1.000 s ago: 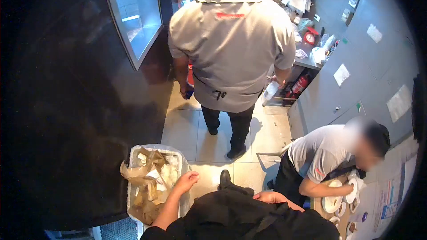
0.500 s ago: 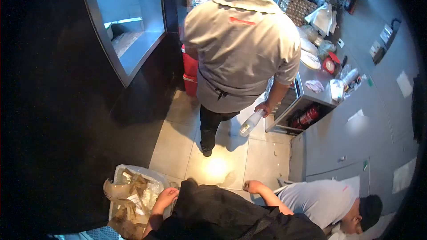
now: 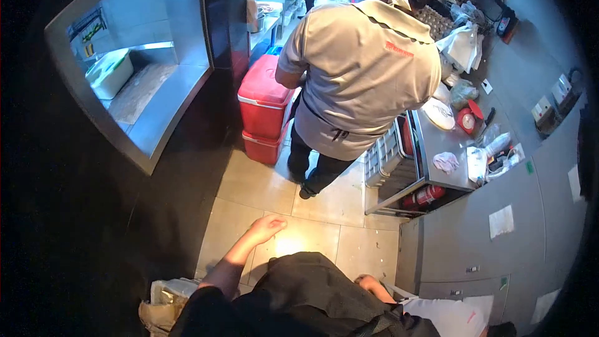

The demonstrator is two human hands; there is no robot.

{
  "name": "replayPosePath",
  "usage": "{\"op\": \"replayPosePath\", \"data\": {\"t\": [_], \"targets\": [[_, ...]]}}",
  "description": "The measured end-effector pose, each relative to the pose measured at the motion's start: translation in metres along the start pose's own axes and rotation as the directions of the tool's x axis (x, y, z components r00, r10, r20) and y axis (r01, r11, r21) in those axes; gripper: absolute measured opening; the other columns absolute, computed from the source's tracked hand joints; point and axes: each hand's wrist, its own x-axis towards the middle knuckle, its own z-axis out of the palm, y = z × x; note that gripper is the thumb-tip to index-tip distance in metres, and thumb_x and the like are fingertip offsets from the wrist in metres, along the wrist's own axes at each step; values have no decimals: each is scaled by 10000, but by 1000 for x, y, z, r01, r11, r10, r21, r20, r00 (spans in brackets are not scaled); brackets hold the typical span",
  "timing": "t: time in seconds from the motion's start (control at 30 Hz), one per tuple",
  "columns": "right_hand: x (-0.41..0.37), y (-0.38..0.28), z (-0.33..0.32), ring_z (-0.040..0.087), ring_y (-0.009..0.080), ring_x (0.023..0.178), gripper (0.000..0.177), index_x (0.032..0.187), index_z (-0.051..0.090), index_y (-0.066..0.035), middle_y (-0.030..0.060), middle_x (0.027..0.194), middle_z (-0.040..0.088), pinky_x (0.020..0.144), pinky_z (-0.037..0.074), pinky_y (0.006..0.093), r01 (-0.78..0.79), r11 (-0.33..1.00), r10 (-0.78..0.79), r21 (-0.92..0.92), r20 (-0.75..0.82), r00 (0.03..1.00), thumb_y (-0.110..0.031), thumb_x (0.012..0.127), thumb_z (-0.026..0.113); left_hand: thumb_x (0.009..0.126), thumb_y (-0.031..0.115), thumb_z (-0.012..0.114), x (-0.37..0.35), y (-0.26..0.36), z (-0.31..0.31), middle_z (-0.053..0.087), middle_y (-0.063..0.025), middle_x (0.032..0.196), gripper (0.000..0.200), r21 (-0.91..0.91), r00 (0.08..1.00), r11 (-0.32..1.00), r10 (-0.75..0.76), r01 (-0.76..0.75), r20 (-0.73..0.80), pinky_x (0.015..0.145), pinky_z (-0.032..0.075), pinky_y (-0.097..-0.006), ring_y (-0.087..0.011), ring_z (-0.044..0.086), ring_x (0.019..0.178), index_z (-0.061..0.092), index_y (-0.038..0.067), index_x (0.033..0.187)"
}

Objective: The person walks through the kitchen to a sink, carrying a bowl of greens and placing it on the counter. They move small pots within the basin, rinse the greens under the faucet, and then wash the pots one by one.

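Observation:
My left hand (image 3: 267,228) hangs out over the tiled floor (image 3: 312,206) with fingers loosely apart and nothing in it. Only part of my right hand (image 3: 369,284) shows, low beside my dark apron; it seems to hold nothing, and its fingers are partly hidden. A bin of crumpled brown paper (image 3: 163,302) sits at the bottom left, below my left arm.
A person in a grey shirt (image 3: 362,75) stands ahead with their back to me, next to two stacked red coolers (image 3: 265,109). A steel counter (image 3: 440,150) with a rack and a fire extinguisher runs along the right. A steel hatch (image 3: 131,87) opens in the dark left wall. A co-worker's shirt (image 3: 446,318) shows at bottom right.
The view has swung upward and forward: the paper bin has slid to the bottom edge. My left hand has lifted off the bin out over the floor. The grey-shirted person has stepped farther away.

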Motion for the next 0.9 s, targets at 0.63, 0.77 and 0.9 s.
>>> {"op": "replayPosePath", "data": {"t": [0.63,0.77,0.9], "targets": [[220,-128,-313,608,207,603,242,991,594,-43,73,747,631,513,490,319,114,991,-112,77,-30,993,-142,771,578,799,361,597,147,-184,-7,657,-176,925,398,386,712,613,-670,690,-209,714,494,-403,-292,640,784,650,14,986],[231,-198,-379,602,147,590,256,1008,563,-46,56,739,622,456,459,273,174,912,-136,372,-125,983,-106,760,586,788,329,621,155,-175,-20,642,-129,756,323,195,688,662,-715,723,-125,574,506,-415,-260,615,614,657,20,872],[292,-195,-401,523,157,487,190,950,609,-49,68,735,610,420,414,298,186,899,-187,396,-35,982,-138,800,534,791,304,638,244,-172,-18,575,-89,666,302,-22,539,543,-837,839,-92,499,498,-369,-225,558,548,605,5,805]]}}
